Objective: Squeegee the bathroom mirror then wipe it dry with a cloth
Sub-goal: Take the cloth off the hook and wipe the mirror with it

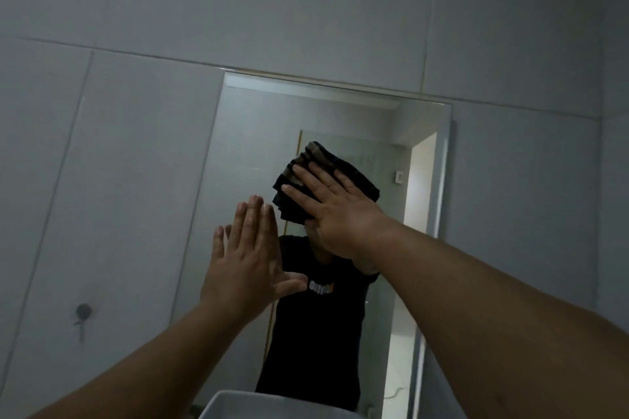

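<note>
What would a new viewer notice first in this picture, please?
First, the right hand pressing a dark folded cloth flat against the middle of the mirror. Beside it, lower and to the left, the left hand rests open at the mirror's left edge, fingers straight.

Left hand [250, 258] and right hand [335, 211] raised, flat.

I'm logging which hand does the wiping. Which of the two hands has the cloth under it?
The right hand: its flat fingers press the dark cloth against the mirror. The left hand is bare, flat, lower and further left.
</note>
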